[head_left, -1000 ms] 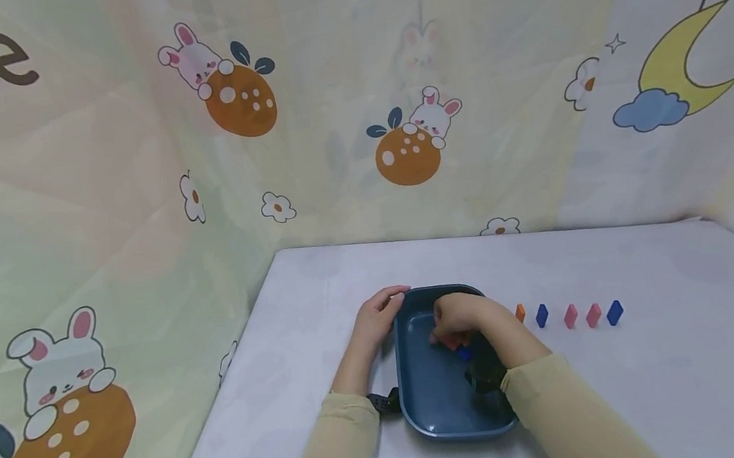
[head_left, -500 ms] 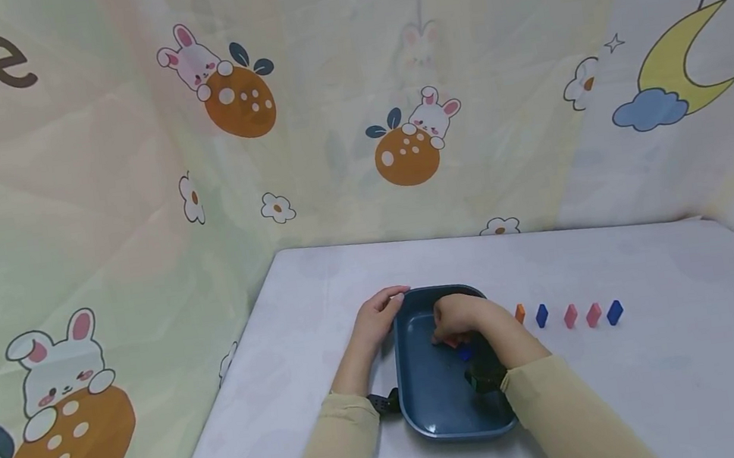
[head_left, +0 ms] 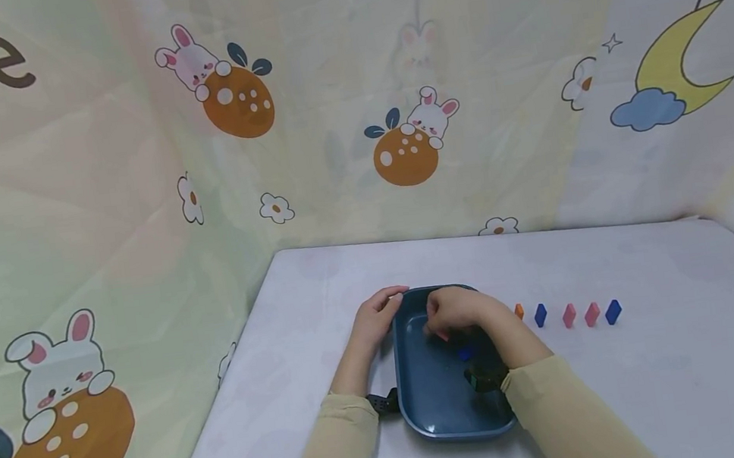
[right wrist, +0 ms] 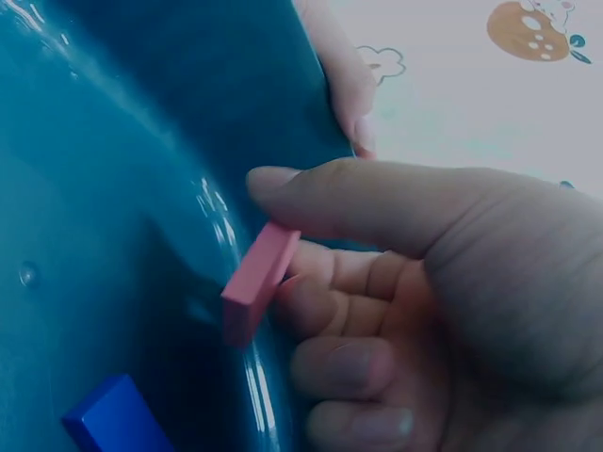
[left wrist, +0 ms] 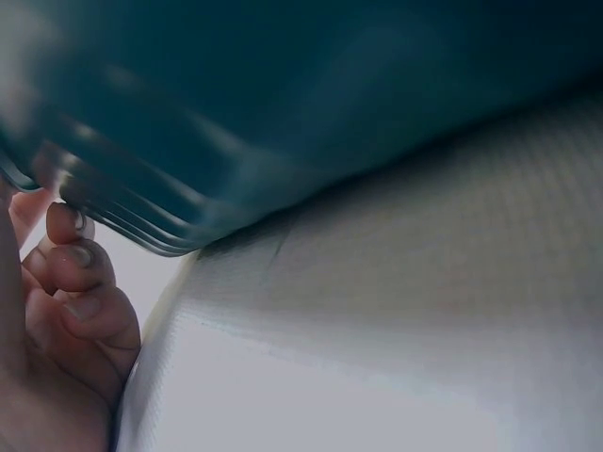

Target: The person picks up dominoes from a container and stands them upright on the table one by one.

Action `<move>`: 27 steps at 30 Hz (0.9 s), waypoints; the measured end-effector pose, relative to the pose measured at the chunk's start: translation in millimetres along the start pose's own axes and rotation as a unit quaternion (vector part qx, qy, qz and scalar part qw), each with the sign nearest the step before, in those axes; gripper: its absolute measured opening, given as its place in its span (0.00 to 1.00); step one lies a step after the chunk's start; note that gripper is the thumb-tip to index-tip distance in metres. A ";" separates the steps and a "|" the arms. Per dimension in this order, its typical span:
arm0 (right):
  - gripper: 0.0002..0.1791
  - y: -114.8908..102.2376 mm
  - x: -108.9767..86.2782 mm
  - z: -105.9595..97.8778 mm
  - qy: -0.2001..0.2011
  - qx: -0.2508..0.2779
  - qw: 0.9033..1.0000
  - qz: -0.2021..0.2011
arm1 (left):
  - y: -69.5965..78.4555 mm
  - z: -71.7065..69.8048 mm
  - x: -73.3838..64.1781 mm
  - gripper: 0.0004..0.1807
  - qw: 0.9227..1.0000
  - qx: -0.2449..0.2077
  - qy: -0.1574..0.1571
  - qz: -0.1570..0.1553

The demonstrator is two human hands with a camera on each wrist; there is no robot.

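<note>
My right hand (head_left: 454,308) is inside the far end of a dark blue tray (head_left: 431,412). Between thumb and fingers it pinches a small pink block (right wrist: 256,282), tilted beside the tray's inner wall in the right wrist view. Lower in the tray lies a blue block (right wrist: 118,416), only partly in that view. At the tray's far left corner rests my left hand (head_left: 373,318), touching the rim. Its fingers (left wrist: 83,268) look loosely bent beside the outer wall in the left wrist view. The right hand hides part of the tray's inside.
Right of the tray, a row of small upright blocks stands on the white table (head_left: 687,373): an orange block (head_left: 519,311), a blue one (head_left: 540,315), two pink ones (head_left: 569,316) and another blue one (head_left: 614,312). A patterned cloth (head_left: 323,97) hangs behind.
My right hand has shifted slightly left and away from me inside the tray, with the pink block. My left hand stays at the corner, and the row of blocks stands unchanged.
</note>
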State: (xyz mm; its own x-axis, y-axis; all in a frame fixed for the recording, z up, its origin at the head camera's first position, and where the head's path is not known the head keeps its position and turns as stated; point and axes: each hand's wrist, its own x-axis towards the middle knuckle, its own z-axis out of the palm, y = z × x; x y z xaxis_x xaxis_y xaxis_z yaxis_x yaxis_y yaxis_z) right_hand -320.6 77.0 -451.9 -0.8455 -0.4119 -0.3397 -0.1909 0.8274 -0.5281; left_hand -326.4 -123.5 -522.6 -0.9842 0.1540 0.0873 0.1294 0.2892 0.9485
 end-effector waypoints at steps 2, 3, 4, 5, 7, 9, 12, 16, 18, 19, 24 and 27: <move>0.15 -0.1 -1.3 -1.9 0.008 0.010 1.000 -0.005 | 0.3 0.0 0.0 0.17 1.000 0.000 -0.001 -0.001; 0.14 -0.5 -2.2 -3.0 0.011 0.016 1.000 -0.010 | 0.5 0.1 0.1 0.17 1.000 0.000 -0.001 -0.001; 0.14 -0.9 -2.9 -3.9 0.014 0.022 1.000 -0.016 | 0.7 0.2 0.1 0.17 1.000 0.000 -0.001 -0.001; 0.13 -1.4 -3.9 -5.0 0.016 0.028 0.999 -0.023 | 0.9 0.3 0.1 0.17 1.000 0.000 -0.001 -0.003; 0.13 -2.5 -6.1 -7.4 0.017 0.039 0.999 -0.034 | 1.3 0.5 0.0 0.18 1.000 -0.001 -0.001 -0.004; 0.12 -4.0 -8.7 -10.3 0.018 0.048 0.998 -0.045 | 1.4 0.8 0.2 0.18 1.000 -0.006 -0.002 -0.006; 0.12 -6.6 -13.4 -15.6 0.022 0.055 0.997 -0.058 | 1.3 0.9 0.5 0.17 1.000 -0.011 -0.001 -0.009; 0.12 -10.7 -21.1 -23.1 0.032 0.067 0.994 -0.075 | 0.8 0.9 0.9 0.16 1.000 -0.011 0.003 -0.006; 0.11 -12.2 -25.5 -26.4 0.036 0.074 0.993 -0.082 | 0.5 0.8 0.8 0.16 1.000 -0.009 0.004 -0.006; 0.11 -12.5 -27.8 -27.9 0.039 0.079 0.993 -0.084 | 0.4 0.8 0.8 0.17 1.000 -0.008 0.004 -0.006; 0.12 -12.4 -39.1 -35.8 0.055 0.096 0.989 -0.099 | 0.5 0.8 0.1 0.17 1.000 -0.016 0.001 -0.011; 0.13 -9.0 -44.3 -39.7 0.066 0.100 0.987 -0.111 | 0.9 0.7 -0.2 0.16 1.000 -0.020 0.002 -0.011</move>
State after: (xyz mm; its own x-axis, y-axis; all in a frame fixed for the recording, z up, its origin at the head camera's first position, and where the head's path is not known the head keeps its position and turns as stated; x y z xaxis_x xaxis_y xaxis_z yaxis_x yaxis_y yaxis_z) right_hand -301.2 103.0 -401.1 -0.8541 -0.5103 -0.1009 -0.2875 0.6248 -0.7259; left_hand -326.0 -122.6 -522.1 -0.9871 0.1451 0.0673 0.1029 0.2546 0.9616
